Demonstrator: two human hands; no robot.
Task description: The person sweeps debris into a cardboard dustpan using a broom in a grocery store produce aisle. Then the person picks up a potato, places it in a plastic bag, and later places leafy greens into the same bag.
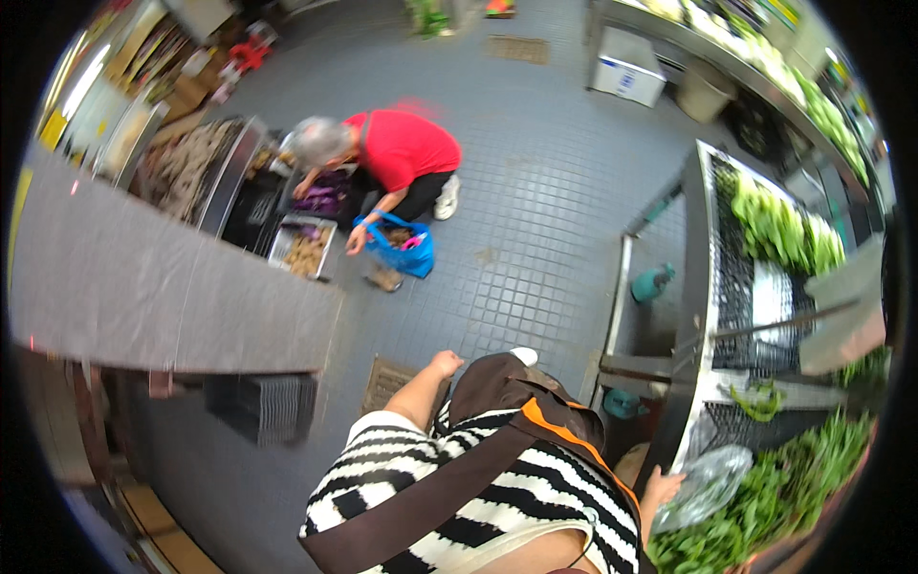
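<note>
My left hand [446, 363] hangs beside the brown apron [495, 387], above the tiled floor; nothing shows in it, and its fingers are too small to make out. At the metal edge of the vegetable stall on the right, my right hand [664, 485] has its fingers on a clear plastic bag [710, 484]. The bag lies over leafy greens [774, 473] and appears gripped at its near end. Further up the stall, pale green leafy vegetables [782, 226] stand in a row on black mesh, near a loose green stem piece [760, 402].
A person in a red shirt [409, 147] bends over crates of eggplants [326, 194] and brown produce [305, 251], a blue bag [401, 251] on one arm. A grey tabletop [179, 280] fills the left, above stacked black crates [265, 405]. A teal bottle [651, 283] stands under the stall frame.
</note>
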